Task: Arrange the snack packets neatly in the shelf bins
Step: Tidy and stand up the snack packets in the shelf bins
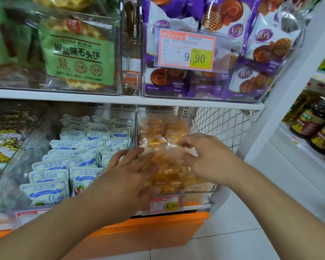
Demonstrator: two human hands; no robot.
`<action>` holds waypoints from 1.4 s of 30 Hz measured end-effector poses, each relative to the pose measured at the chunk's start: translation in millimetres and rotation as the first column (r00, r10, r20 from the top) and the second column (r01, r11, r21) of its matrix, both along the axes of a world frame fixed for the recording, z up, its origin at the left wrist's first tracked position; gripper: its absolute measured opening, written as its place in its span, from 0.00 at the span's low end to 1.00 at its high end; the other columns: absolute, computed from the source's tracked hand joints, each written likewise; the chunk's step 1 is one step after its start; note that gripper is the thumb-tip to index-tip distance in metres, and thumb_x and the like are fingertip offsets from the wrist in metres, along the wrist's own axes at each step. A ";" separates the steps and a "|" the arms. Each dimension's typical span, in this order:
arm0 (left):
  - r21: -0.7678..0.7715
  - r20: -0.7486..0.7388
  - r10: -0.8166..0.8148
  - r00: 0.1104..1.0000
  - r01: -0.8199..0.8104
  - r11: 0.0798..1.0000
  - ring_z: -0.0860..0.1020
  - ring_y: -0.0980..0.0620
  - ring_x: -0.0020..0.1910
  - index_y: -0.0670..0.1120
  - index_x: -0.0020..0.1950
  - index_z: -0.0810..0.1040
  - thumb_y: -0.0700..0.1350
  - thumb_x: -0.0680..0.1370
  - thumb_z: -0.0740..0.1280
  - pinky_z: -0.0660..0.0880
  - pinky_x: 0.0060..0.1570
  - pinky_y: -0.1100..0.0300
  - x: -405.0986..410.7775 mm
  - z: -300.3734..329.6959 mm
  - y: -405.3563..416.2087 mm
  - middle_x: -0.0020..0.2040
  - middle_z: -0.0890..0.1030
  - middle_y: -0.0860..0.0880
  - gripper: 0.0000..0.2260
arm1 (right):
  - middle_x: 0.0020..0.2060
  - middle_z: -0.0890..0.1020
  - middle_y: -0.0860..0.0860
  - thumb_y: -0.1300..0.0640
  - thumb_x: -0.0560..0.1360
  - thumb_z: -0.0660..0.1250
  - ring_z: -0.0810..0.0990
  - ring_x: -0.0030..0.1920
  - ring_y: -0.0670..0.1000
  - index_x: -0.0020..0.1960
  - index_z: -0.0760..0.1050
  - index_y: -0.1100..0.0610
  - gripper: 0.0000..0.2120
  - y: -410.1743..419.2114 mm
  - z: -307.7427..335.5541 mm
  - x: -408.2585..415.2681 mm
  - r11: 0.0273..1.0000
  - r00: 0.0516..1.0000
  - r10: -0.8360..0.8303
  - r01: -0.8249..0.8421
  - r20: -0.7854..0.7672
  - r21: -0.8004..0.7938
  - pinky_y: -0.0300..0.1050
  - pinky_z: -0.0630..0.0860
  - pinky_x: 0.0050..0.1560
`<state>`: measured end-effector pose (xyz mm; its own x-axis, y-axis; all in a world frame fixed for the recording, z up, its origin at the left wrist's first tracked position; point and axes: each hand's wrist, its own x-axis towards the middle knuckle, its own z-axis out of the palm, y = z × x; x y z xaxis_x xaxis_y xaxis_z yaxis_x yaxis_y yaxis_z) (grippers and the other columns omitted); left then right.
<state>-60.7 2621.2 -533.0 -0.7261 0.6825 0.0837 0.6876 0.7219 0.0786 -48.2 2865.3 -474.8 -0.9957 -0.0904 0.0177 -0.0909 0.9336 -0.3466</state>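
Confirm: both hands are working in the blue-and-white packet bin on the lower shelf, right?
Wrong bin. The head view shows the left hand and right hand on the orange packets in the bin to its right, still on the lower shelf.

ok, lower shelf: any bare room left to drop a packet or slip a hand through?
Free: the gap right of the clear bin of orange-yellow packets, bordered by the white wire-mesh shelf end. Crowded: the clear bin of white-and-blue packets is packed in rows. The left hand and right hand cover the orange bin's front; its back looks piled too.
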 end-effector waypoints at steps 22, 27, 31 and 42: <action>0.062 -0.011 -0.035 0.999 0.036 0.997 0.62 0.57 0.73 0.57 0.72 0.75 0.73 0.78 0.44 0.43 0.79 0.50 -23.8 3.5 11.6 0.60 0.77 0.58 0.34 | 0.59 0.83 0.37 0.54 0.81 0.68 0.79 0.64 0.42 0.60 0.86 0.44 0.12 -2.2 -6.8 -77.5 0.953 0.949 0.174 -0.096 0.262 -0.286 0.34 0.71 0.64; 0.054 0.054 -0.043 0.998 0.040 0.998 0.67 0.57 0.66 0.57 0.65 0.78 0.71 0.79 0.50 0.52 0.78 0.47 -15.7 7.1 5.4 0.52 0.77 0.59 0.28 | 0.65 0.77 0.43 0.47 0.77 0.74 0.77 0.64 0.47 0.74 0.73 0.49 0.27 -21.6 -25.5 -104.0 0.990 0.972 0.122 -0.135 0.199 0.048 0.40 0.74 0.63; 0.088 0.038 -0.046 0.998 0.042 0.995 0.69 0.57 0.66 0.57 0.68 0.77 0.69 0.81 0.52 0.52 0.77 0.49 -14.3 2.7 2.9 0.55 0.77 0.59 0.26 | 0.48 0.81 0.44 0.45 0.75 0.77 0.80 0.50 0.47 0.64 0.80 0.48 0.20 -21.8 -33.0 -108.1 0.987 0.967 0.150 -0.160 0.206 0.029 0.44 0.77 0.52; 0.168 0.029 0.074 0.997 -0.078 0.983 0.54 0.53 0.79 0.55 0.77 0.67 0.68 0.81 0.46 0.48 0.78 0.52 -27.3 2.0 7.0 0.75 0.68 0.58 0.30 | 0.49 0.82 0.41 0.55 0.82 0.69 0.80 0.53 0.40 0.52 0.87 0.50 0.08 0.5 -22.5 -87.8 0.921 0.838 0.279 -0.097 0.468 -0.376 0.38 0.70 0.60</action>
<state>-88.0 2628.2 -531.0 -0.7784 0.6026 0.1761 0.6278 0.7473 0.2180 -135.9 2865.8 -497.3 -0.8353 -0.3568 -0.4183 0.0193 0.7413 -0.6709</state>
